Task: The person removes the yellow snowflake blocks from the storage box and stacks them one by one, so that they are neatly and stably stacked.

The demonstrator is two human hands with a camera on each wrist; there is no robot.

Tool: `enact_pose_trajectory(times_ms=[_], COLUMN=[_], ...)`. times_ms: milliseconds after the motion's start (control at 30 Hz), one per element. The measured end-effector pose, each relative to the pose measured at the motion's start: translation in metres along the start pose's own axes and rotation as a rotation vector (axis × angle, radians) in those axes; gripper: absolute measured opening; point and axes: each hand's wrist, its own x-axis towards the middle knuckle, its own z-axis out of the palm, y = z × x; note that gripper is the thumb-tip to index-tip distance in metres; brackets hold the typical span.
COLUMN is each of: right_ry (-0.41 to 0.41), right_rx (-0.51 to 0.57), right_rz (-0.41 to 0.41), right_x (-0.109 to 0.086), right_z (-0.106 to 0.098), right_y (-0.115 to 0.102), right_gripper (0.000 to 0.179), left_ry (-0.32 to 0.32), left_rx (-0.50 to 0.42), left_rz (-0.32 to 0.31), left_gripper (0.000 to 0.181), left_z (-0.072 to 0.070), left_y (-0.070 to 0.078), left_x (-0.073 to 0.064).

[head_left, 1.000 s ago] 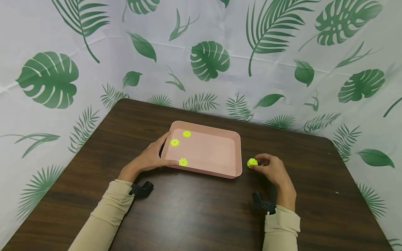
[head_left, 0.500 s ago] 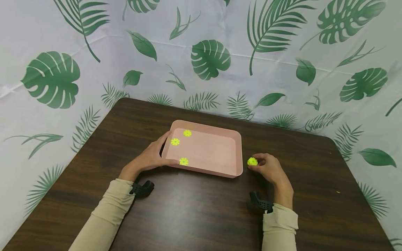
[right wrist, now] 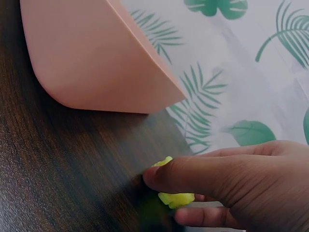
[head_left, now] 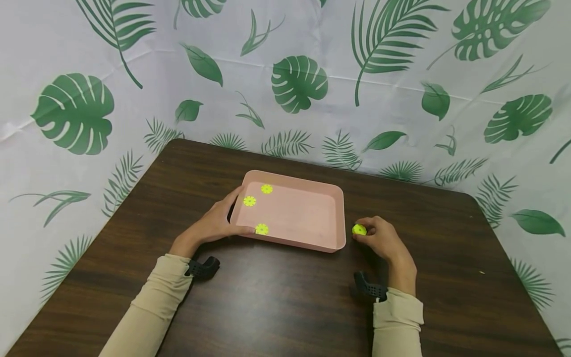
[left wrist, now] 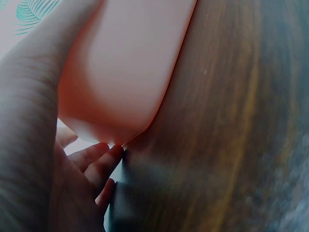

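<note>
A shallow pink rectangular tray (head_left: 308, 215) rests on the table in the head view. My left hand (head_left: 211, 223) holds its left end, the thumb along the near wall and the fingers reaching round the end wall; the left wrist view shows fingertips (left wrist: 116, 149) against the tray's end. Three yellow flower-shaped discs lie inside: a far disc (head_left: 266, 189), a left disc (head_left: 250, 201), and a near disc (head_left: 261, 229) by my thumb. To the right of the tray, my right hand (head_left: 383, 238) pinches a yellow flower-shaped piece (right wrist: 177, 199), partly hidden by the thumb.
The dark wooden table (head_left: 267, 307) extends around the tray. Behind it hangs a white cloth (head_left: 339, 64) printed with green leaves. A small pale fleck (head_left: 482, 272) lies on the table at the right. Each wrist wears a black mount.
My right hand has shifted and turned slightly to the left, the yellow piece tilting a little between its fingers. The left hand and the tray have stayed in place.
</note>
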Motion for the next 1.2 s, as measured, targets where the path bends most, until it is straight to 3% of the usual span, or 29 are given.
enact_pose_trajectory(times_ms=[167, 433, 600, 700, 833, 1000, 1200], right_ry=[-0.002, -0.015, -0.038, 0.003, 0.097, 0.19, 0.271], right_rx=[-0.039, -0.059, -0.074, -0.077, -0.044, 0.021, 0.071], right_rz=[-0.048, -0.042, 0.052, 0.11, 0.078, 0.046, -0.032], right_x=[0.003, 0.006, 0.0, -0.009, -0.018, -0.013, 0.008], right_z=[-0.005, -0.01, -0.022, -0.033, -0.038, -0.021, 0.006], right_y=[-0.003, -0.005, -0.015, -0.024, -0.037, -0.056, -0.085], right_gripper=[0.031, 0.032, 0.069, 0.086, 0.082, 0.077, 0.062], left_ry=[0.018, 0.041, 0.036, 0.032, 0.029, 0.016, 0.014], left_rx=[-0.006, -0.018, -0.039, -0.043, -0.041, -0.018, 0.0], left_rz=[0.013, 0.025, 0.029, 0.035, 0.032, 0.023, 0.023], left_gripper=[0.12, 0.121, 0.121, 0.121, 0.121, 0.121, 0.121], left_z=[-0.002, -0.004, -0.004, -0.006, -0.008, -0.006, -0.002], left_y=[-0.001, -0.004, -0.004, -0.004, -0.003, -0.003, -0.003], left_x=[-0.002, -0.004, -0.006, -0.005, -0.005, -0.006, -0.007])
